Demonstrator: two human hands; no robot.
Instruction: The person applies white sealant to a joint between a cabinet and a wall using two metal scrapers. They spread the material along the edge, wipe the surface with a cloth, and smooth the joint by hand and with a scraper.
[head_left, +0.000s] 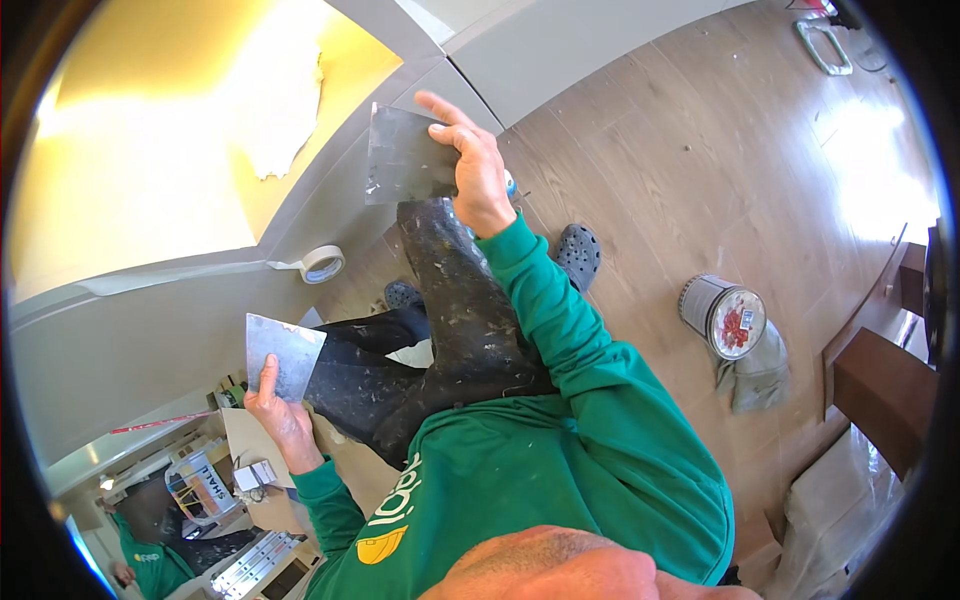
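Right, starting big — looking down over plank-patterned floor (640, 130), running off to the right of the lit recess (170, 190). Now taking in that recess itself: glowing yellow, with a jagged-edged pale patch (280, 110) on its right-hand side. Next, wearing a green sweatshirt (560, 460), low and to the right of the recess, and with it dark trousers (460, 310) speckled with pale marks, bent at a knee just beside the recess. Spotting dark wooden furniture (875, 385) too, well apart from the recess, at the far right.

And down to the tools — gripping a dark-grey scraper (405, 155) in the right hand (475, 175), just right of the recess, with thumb pressed to the face and index finger stretched out free. Can't see the fingers behind. Gripping a silvery scraper (285, 355) in the left hand (283, 420), below the recess, with thumb laid up its face. Impossible to tell any contact with the trousers.

Going smaller: picking out a round tin (740, 322) with a red-blotched whitish top, far right of the recess, next to a grey cloth (760, 375). Then finding perforated grey clogs (578, 255), below and right of the recess. Lastly, catching a roll of tape (322, 264), just off the recess's lower right corner, trailing a short strip.
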